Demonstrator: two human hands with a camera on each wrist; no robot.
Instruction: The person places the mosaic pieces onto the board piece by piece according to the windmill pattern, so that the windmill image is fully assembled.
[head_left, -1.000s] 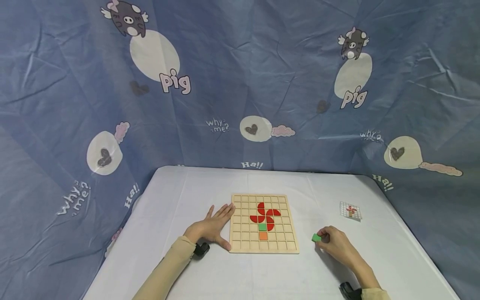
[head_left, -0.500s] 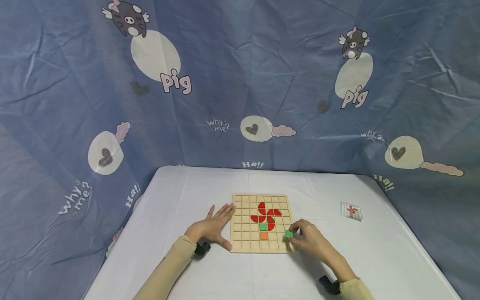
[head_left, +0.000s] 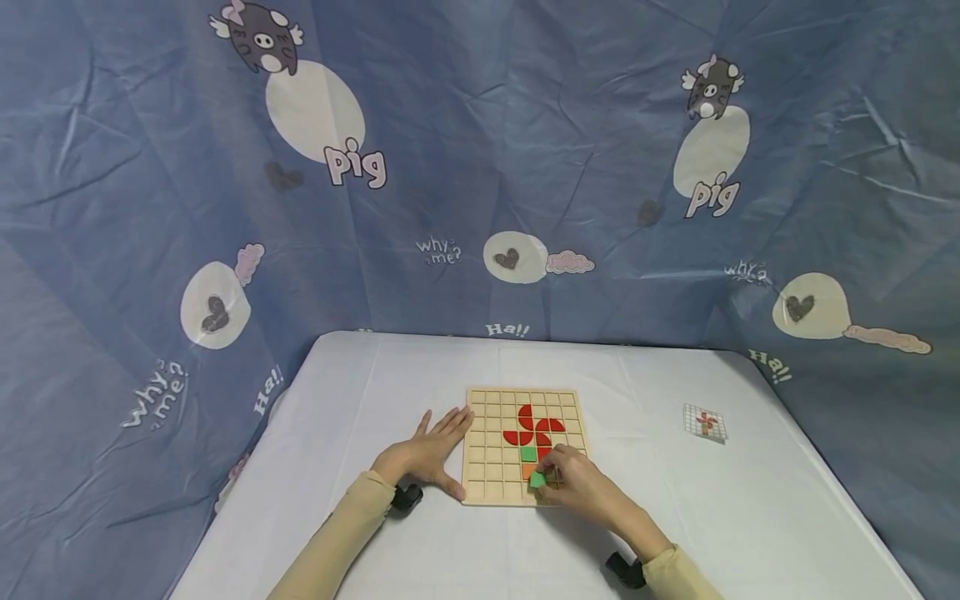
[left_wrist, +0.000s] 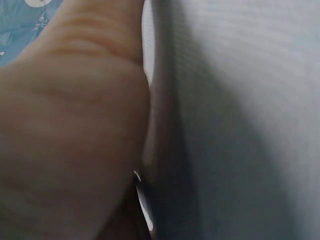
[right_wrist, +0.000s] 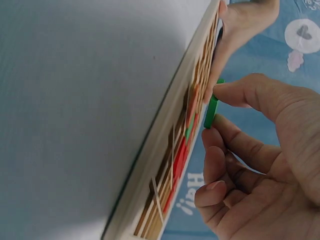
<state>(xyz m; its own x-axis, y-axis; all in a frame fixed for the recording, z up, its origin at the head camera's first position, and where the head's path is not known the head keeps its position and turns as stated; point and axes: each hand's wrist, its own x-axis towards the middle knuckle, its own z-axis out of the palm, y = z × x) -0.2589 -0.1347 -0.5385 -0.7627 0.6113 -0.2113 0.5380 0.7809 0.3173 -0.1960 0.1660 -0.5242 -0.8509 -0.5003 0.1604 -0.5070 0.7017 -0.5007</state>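
A wooden grid board (head_left: pixel 487 492) lies on the table, bearing red rounded pieces (head_left: pixel 527 415) set like a pinwheel. Below them sit a green square tile (head_left: pixel 528 454) and an orange square tile (head_left: pixel 527 472). My right hand (head_left: pixel 588 490) pinches a second green tile (head_left: pixel 537 480) between thumb and fingers, over the board's lower part beside the orange tile. In the right wrist view this green tile (right_wrist: pixel 211 111) is tilted on edge above the board. My left hand (head_left: pixel 427 456) lies with fingers spread against the board's left edge; its wrist view shows mostly skin and white cloth.
A small pattern card (head_left: pixel 705 422) with a printed pinwheel lies on the white tablecloth (head_left: pixel 637 375) at the right. Behind the table hangs a blue printed curtain (head_left: pixel 435 308). Black wrist straps show on both arms.
My right hand has carried the green tile leftward from the bare cloth to over the board's lower middle. The left hand keeps its place at the board's edge.
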